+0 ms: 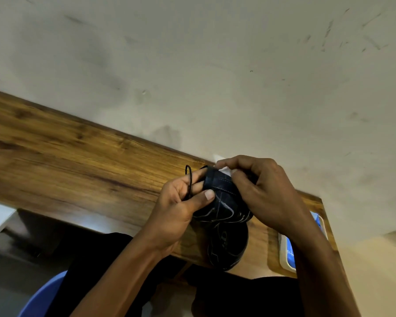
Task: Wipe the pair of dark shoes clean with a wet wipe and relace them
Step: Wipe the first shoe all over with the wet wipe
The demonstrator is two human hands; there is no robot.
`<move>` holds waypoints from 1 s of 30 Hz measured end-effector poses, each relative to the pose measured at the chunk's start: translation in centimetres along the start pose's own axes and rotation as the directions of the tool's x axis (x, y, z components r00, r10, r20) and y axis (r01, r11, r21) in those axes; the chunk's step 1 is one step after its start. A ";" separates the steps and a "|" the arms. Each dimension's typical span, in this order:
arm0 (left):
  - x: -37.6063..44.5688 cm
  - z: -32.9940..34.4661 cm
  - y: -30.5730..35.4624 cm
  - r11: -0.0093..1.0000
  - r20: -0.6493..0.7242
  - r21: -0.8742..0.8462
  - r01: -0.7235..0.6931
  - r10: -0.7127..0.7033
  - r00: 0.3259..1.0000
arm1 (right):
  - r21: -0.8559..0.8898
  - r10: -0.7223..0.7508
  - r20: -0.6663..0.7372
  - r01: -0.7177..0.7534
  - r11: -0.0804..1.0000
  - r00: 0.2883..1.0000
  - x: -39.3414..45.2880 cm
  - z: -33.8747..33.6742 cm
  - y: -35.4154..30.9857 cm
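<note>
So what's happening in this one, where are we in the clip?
A person holds a dark shoe up over a wooden table. The left hand grips the shoe's side, with a black lace looping over its fingers. The right hand presses a white wet wipe against the upper end of the shoe, so this looks like the wiping stage. A second dark shoe lies on the table just below, beside a blue and white pack that the right arm partly hides.

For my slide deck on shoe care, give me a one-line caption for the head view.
Left hand holds a dark shoe and lace while right hand presses a white wipe to it.
</note>
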State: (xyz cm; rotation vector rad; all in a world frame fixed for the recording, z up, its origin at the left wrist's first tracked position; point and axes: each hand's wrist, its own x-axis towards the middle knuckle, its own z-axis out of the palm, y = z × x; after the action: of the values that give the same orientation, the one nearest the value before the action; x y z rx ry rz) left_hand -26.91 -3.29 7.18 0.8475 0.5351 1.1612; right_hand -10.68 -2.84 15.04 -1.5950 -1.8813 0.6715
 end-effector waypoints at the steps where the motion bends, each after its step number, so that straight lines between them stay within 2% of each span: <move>1: 0.1 0.0 0.0 1.000 -0.012 0.002 -0.004 0.004 1.000 | -0.012 -0.012 0.012 0.012 1.000 1.000 -0.1 0.0 0.1; 4: 0.1 0.0 -0.1 1.000 -0.029 0.009 -0.005 0.006 1.000 | -0.092 -0.075 -0.035 0.072 0.993 0.997 -0.2 -0.1 0.3; 6: 0.1 0.3 -0.3 1.000 -0.051 -0.006 -0.003 0.003 0.999 | -0.179 -0.183 -0.117 0.161 0.971 0.976 -0.3 0.1 0.2; 8: 0.1 0.5 -0.2 1.000 -0.075 -0.021 -0.020 0.018 0.997 | -0.268 -0.347 -0.146 0.301 0.915 0.926 -0.6 0.9 -0.3; 12: 0.2 0.7 -0.2 0.997 -0.106 -0.040 -0.072 0.067 0.992 | -0.316 -0.585 -0.083 0.535 0.784 0.807 -1.6 3.0 -0.4; 15: 0.3 0.8 0.0 0.994 -0.091 -0.094 -0.046 0.037 0.995 | -0.352 -0.613 -0.128 0.542 0.763 0.780 -1.9 2.8 1.0; 20: 0.6 1.0 0.0 0.986 -0.116 -0.166 -0.033 0.013 0.993 | -0.423 -0.571 -0.324 0.424 0.801 0.754 -1.2 1.9 2.8; 23: 0.5 1.5 0.2 0.956 -0.101 -0.294 -0.007 -0.024 0.995 | -0.385 -0.604 -0.319 0.482 0.787 0.730 -1.1 3.5 2.3; 26: 0.2 1.4 0.5 0.870 -0.024 -0.493 0.024 -0.042 0.999 | -0.309 -0.647 -0.230 0.576 0.757 0.727 -1.5 5.6 1.5; 28: 0.2 1.1 0.9 0.793 -0.025 -0.608 0.031 -0.058 0.998 | -0.300 -0.647 -0.212 0.581 0.757 0.733 -1.6 5.9 1.6; 30: 0.3 0.9 1.2 0.758 -0.003 -0.648 0.071 -0.095 0.995 | -0.327 -0.630 -0.265 0.547 0.771 0.730 -1.4 5.2 2.0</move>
State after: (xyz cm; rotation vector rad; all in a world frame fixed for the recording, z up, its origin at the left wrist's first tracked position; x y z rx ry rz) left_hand -26.81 -3.08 8.73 0.1934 0.1605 1.1702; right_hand -12.85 -3.99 9.82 -1.0221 -2.0593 -0.1243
